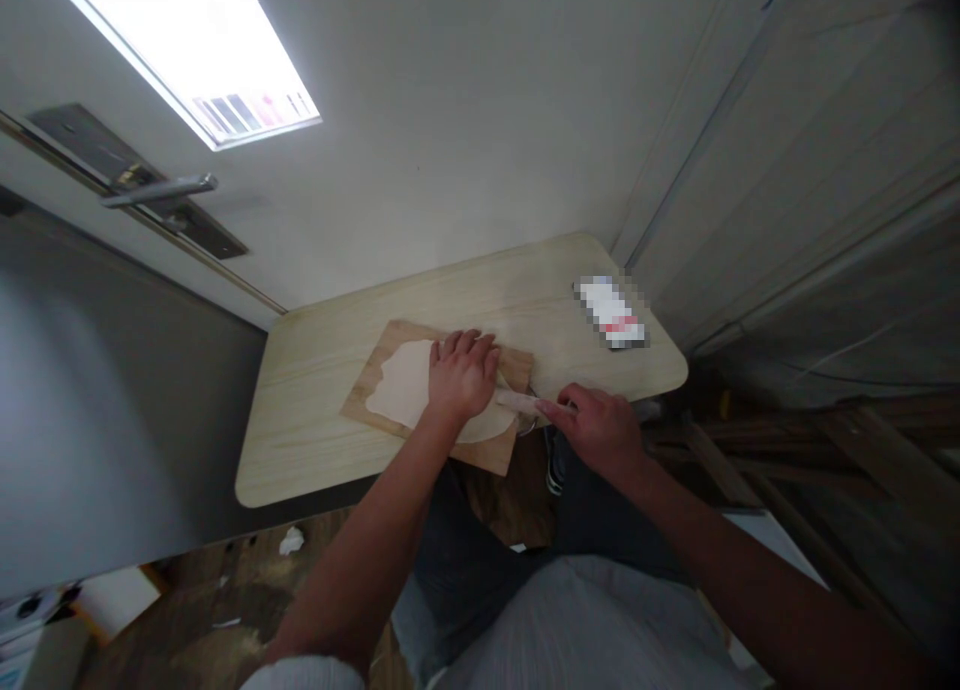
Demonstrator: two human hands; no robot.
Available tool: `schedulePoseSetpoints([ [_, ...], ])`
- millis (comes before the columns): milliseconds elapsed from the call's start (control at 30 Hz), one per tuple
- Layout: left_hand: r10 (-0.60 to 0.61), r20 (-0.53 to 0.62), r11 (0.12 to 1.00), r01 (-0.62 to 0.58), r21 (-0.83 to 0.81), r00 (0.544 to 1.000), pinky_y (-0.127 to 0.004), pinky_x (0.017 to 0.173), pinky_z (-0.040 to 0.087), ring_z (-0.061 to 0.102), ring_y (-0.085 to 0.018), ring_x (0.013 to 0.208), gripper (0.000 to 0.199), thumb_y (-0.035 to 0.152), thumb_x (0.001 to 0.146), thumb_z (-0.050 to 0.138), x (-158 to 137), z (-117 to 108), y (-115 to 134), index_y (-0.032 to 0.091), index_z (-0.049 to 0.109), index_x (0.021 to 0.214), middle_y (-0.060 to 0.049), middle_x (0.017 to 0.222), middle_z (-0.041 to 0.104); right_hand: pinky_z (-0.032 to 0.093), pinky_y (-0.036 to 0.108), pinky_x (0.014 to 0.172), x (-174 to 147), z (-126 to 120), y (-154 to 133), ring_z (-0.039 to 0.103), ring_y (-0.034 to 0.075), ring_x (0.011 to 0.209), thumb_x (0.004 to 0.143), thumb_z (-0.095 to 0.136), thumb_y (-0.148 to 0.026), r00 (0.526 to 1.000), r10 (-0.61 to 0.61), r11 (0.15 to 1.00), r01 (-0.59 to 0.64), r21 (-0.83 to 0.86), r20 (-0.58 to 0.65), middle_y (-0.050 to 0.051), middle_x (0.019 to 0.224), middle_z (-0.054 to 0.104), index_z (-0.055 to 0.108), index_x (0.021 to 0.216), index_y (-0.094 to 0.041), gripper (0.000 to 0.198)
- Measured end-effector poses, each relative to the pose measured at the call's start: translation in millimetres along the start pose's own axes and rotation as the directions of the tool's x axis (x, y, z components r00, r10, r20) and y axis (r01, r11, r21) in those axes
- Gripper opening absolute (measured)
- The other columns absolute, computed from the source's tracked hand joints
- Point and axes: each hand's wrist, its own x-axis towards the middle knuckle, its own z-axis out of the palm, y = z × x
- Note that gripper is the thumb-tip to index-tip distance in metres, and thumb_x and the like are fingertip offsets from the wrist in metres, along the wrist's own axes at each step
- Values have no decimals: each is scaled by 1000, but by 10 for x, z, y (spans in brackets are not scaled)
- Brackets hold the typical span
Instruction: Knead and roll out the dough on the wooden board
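A pale, uneven sheet of dough lies flat on a wooden cutting board. My left hand rests palm down on the right half of the dough, fingers stretched out toward the board's far side. Closed around a slim, pale stick that looks like a floured rolling pin, my right hand is off the board's right edge. The stick's far end reaches over the dough, close beside my left hand; whether it continues under that hand is hidden. A metal loop shows at the board's right edge.
The board sits on a light wood-topped table, its near corner past the front edge. A blurred-out phone-like object lies at the right. Behind stands a door with a metal handle. A white scrap lies on the floor.
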Motion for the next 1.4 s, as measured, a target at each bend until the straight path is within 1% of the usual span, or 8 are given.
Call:
schedulePoseSetpoints([
  [133, 4, -3, 1000, -4, -20, 1000, -48, 106, 32, 48, -28, 124, 42, 46, 102, 30, 65, 4, 6, 29, 63, 122, -6, 130, 62, 26, 30, 65, 40, 37, 34, 61, 18, 69, 96, 36, -66, 999, -9, 999, 11, 50, -49, 5, 71, 69, 64, 76, -20, 57],
  [333, -4, 11, 1000, 3, 16, 1000, -47, 102, 33, 51, -29, 114, 44, 47, 101, 30, 142, 9, 21, 25, 67, 103, -9, 114, 65, 30, 30, 66, 95, 83, 78, 61, 19, 69, 94, 43, -64, 999, 10, 996, -5, 86, -53, 6, 70, 69, 65, 74, -20, 53],
  [567, -27, 38, 999, 25, 34, 999, -49, 99, 34, 52, -30, 112, 46, 47, 101, 28, 278, 30, 40, 21, 66, 99, -13, 110, 65, 30, 29, 63, 178, 90, 91, 61, 18, 64, 94, 45, -62, 995, 57, 989, -45, 138, -85, 4, 67, 68, 64, 71, -21, 51],
  [733, -17, 49, 999, 15, 42, 999, -48, 95, 36, 54, -30, 110, 49, 48, 102, 26, 390, 68, 36, 20, 65, 95, -13, 108, 66, 28, 29, 59, 246, 91, 114, 58, 16, 60, 94, 45, -61, 991, 94, 985, -79, 152, -94, 4, 65, 67, 65, 71, -21, 51],
  [1000, -31, 90, 1000, 30, 9, 995, -47, 95, 35, 57, -29, 108, 58, 49, 102, 22, 555, 116, 35, 18, 70, 90, -14, 105, 70, 27, 28, 59, 326, 80, 123, 58, 16, 60, 94, 46, -59, 982, 170, 975, -154, 160, -88, 5, 67, 69, 66, 71, -20, 49],
  [1133, -36, 113, 999, 32, 41, 993, -47, 91, 36, 63, -29, 98, 64, 52, 101, 21, 666, 137, 43, 16, 72, 85, -16, 97, 72, 26, 29, 58, 369, 58, 131, 58, 16, 59, 95, 44, -59, 979, 183, 976, -170, 136, -93, 5, 68, 69, 66, 72, -20, 50],
  [1267, -71, 143, 996, 62, 67, 987, -46, 91, 36, 66, -29, 91, 68, 54, 100, 21, 780, 158, 53, 14, 74, 84, -16, 89, 74, 24, 30, 57, 408, 63, 137, 57, 16, 58, 97, 40, -59, 976, 192, 978, -182, 104, -97, 6, 69, 69, 67, 72, -19, 54],
  [1400, -74, 108, 996, 69, 52, 991, -45, 91, 37, 67, -28, 91, 68, 54, 101, 20, 854, 168, 68, 14, 73, 85, -16, 89, 74, 22, 30, 56, 430, 67, 148, 56, 16, 57, 97, 35, -62, 976, 201, 979, -197, 52, -83, 8, 68, 69, 68, 75, -19, 59],
])
